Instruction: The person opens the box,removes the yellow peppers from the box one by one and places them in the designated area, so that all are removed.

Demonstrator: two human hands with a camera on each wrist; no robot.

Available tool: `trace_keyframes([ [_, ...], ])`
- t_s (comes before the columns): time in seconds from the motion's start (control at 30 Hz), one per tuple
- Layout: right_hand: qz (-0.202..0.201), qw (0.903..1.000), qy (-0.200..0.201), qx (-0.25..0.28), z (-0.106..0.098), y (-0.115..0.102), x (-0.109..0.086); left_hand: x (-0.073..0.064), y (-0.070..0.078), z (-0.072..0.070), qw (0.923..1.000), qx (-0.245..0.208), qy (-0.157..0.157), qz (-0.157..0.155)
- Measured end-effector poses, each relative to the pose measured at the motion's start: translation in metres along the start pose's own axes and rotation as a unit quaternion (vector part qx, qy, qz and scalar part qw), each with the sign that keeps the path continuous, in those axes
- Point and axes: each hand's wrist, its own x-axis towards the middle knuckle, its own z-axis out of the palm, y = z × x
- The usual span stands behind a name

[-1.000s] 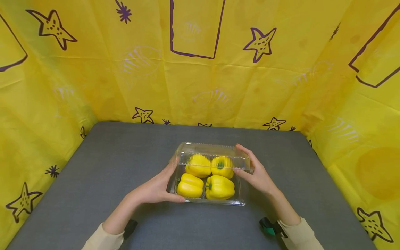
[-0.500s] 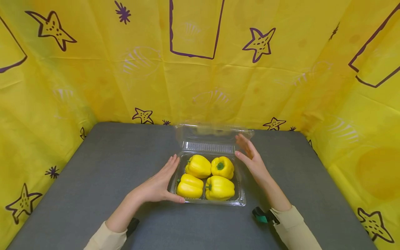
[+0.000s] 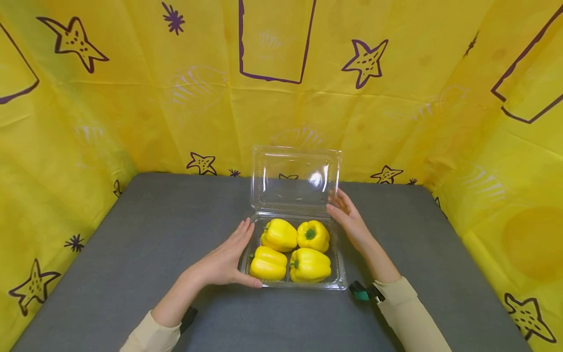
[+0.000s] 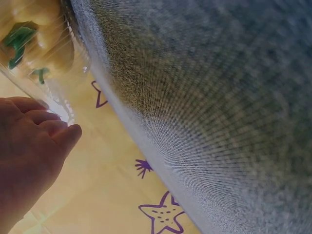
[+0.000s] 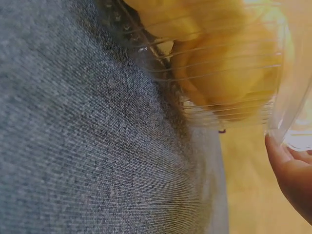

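Observation:
A clear plastic clamshell container point(image 3: 303, 286) sits on the grey table with its lid point(image 3: 286, 183) raised at the back. Several yellow bell peppers point(image 3: 310, 265) fill its base. My left hand point(image 3: 224, 259) rests along the left side, fingers stretched toward the back and thumb at the front left corner. The left hand point(image 4: 34, 146) shows its fingertips right at the container's edge in the left wrist view. My right hand point(image 3: 354, 222) holds the lid's lower right edge, thumb in front and fingers behind. The right wrist view has the right hand point(image 5: 295, 175) at the lid's corner.
The grey table point(image 3: 176, 210) extends around the container. A yellow cloth point(image 3: 145, 107) printed with starfish and fish bones hangs behind it and on both sides. Dark straps sit at both wrists below light sleeves point(image 3: 406, 308).
The lid has swung up and back from over the peppers, uncovering them. My right hand has moved slightly left and back along with it. My left hand has stayed at the container's left side.

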Motion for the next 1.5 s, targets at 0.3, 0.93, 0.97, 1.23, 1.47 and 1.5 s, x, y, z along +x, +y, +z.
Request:
trace_keyframes([
  [0.3, 0.05, 0.9982, -0.007, 0.032, 0.0, 0.01, 0.006, -0.001, 0.001, 0.001, 1.0, -0.001, -0.004, -0.005],
  [0.93, 0.086, 0.9959, -0.014, 0.025, -0.006, 0.022, -0.001, 0.0, 0.001, 0.0, 0.9999, -0.008, -0.01, -0.01],
  [0.97, 0.083, 0.9962, -0.012, 0.025, -0.006, 0.021, -0.002, 0.0, 0.001, 0.001, 0.9999, -0.009, -0.01, -0.01],
  [1.23, 0.067, 0.9887, 0.05, -0.125, -0.004, 0.008, -0.017, -0.001, 0.0, 0.001, 0.9999, -0.008, -0.01, -0.011],
  [1.47, -0.04, 0.9846, 0.028, -0.168, -0.001, 0.0, -0.032, 0.0, 0.0, 0.002, 0.9997, -0.015, -0.014, -0.013],
  [1.5, -0.059, 0.9828, 0.014, -0.174, 0.0, -0.001, -0.034, 0.0, 0.0, 0.002, 0.9997, -0.016, -0.014, -0.014],
])
